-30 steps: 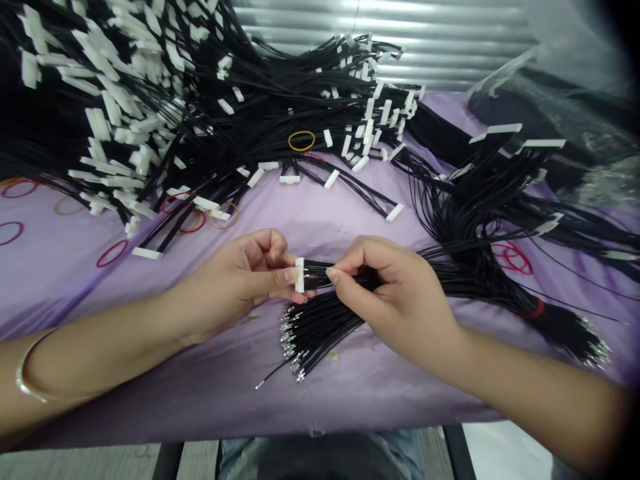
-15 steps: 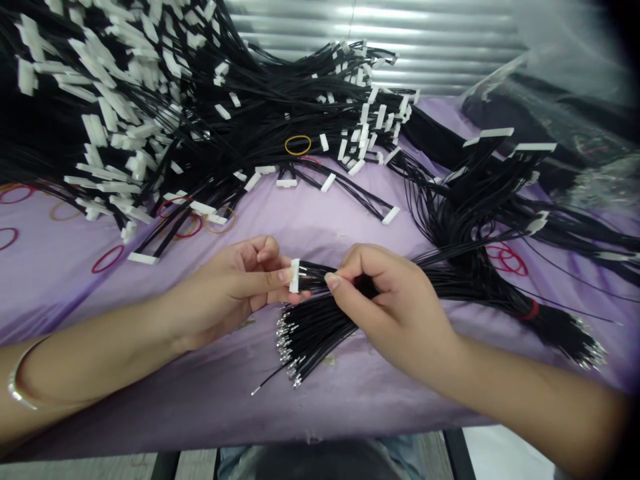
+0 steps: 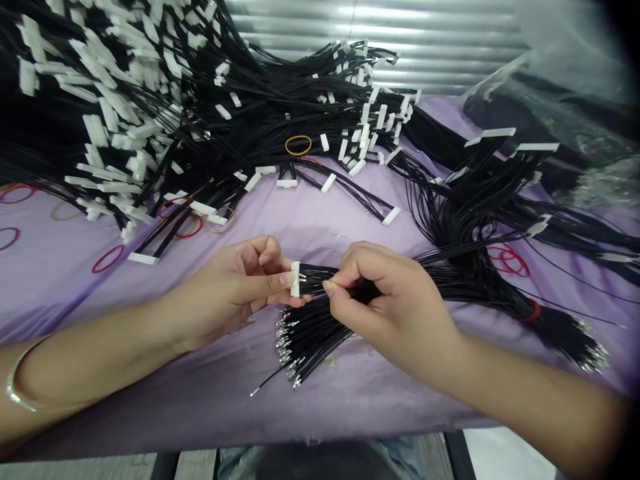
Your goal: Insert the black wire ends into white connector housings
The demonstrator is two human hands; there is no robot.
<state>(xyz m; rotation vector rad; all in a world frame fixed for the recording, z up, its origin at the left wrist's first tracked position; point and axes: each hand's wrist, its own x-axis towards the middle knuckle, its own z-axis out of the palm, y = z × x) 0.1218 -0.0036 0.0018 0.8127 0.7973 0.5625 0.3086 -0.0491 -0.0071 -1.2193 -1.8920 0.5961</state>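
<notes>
Between thumb and fingers, my left hand (image 3: pixel 245 283) grips a white connector housing (image 3: pixel 296 280). Black wires run from the housing to the right, under my other hand. My right hand (image 3: pixel 385 293) pinches a black wire (image 3: pixel 320 281) a short way from the housing; the exact wire between the fingertips is hard to make out. Below both hands lies a bundle of loose black wires (image 3: pixel 320 340) with bare metal terminals at their left ends. One wire (image 3: pixel 270 381) sticks out of this bundle toward the lower left.
A large heap of black cables with white connectors (image 3: pixel 115 100) fills the back left. A bundle tied with a red rubber band (image 3: pixel 531 311) lies at right. Loose rubber bands (image 3: pixel 107 259) are scattered on the purple cloth (image 3: pixel 200 407). Clear plastic bags (image 3: pixel 560 100) stand at back right.
My right fingers have shifted very slightly, left and down along the wires. The white housing has turned and moved a little to the right in my left hand.
</notes>
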